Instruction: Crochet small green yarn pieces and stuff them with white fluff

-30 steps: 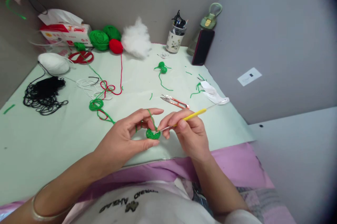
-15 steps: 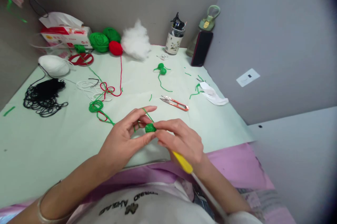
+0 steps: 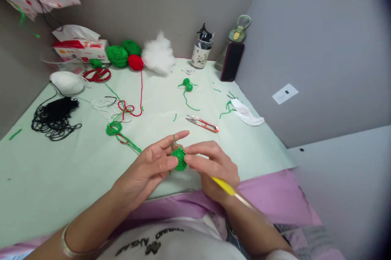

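My left hand [image 3: 152, 166] pinches a small green crocheted piece [image 3: 179, 158] between thumb and fingers, with green yarn [image 3: 125, 139] running over the index finger back to the table. My right hand [image 3: 214, 166] grips a crochet hook with a yellow handle [image 3: 222, 186]; its tip sits at the green piece and its handle points back toward my body. Both hands hover just above the near edge of the pale green table [image 3: 61, 170].
Orange thread snips [image 3: 203, 123] lie just beyond my hands. Farther off are a small green crocheted bit [image 3: 187, 84], green and red yarn balls [image 3: 125, 56], white stuffing [image 3: 157, 53], black yarn [image 3: 55, 114], a tissue box [image 3: 81, 46], a pen jar [image 3: 200, 52] and a phone [image 3: 232, 61].
The hook flipped from pointing away to the right to pointing back toward my body. Both hands moved slightly nearer, and the green piece turned in my left fingers.
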Tool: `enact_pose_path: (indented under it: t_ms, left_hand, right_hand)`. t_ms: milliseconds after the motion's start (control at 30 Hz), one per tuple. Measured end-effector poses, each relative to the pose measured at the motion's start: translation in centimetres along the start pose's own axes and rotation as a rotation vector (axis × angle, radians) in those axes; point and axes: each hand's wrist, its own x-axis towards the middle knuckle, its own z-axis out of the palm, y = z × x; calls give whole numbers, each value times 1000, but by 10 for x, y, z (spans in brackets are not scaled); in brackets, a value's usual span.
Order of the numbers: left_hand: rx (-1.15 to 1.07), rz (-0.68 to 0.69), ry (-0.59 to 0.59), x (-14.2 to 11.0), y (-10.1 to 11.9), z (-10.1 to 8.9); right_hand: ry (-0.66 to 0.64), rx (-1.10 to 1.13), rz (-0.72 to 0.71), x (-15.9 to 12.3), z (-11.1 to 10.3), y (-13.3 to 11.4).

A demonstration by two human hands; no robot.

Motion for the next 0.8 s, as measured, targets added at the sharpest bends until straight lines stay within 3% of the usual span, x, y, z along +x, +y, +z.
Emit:
enact_pose_path:
  t_ms: [100,233,400,633,800]
  left_hand:
    - [42,10,14,0,5,-2]
    - [185,59,54,-1,12,-5]
    - [342,81,-36,0,16,-15]
    - [284,-13,-108,1,12,-26]
    - [370,60,-77,-2,11,-28]
  right_hand:
    - [59,215,122,4,1,1]
    - [62,298,266,12,-5,-4]
    - [71,437,455,16,-12,-5]
    - [108,694,690,21,-12,-2]
    - [175,810,891,26,-9,-5]
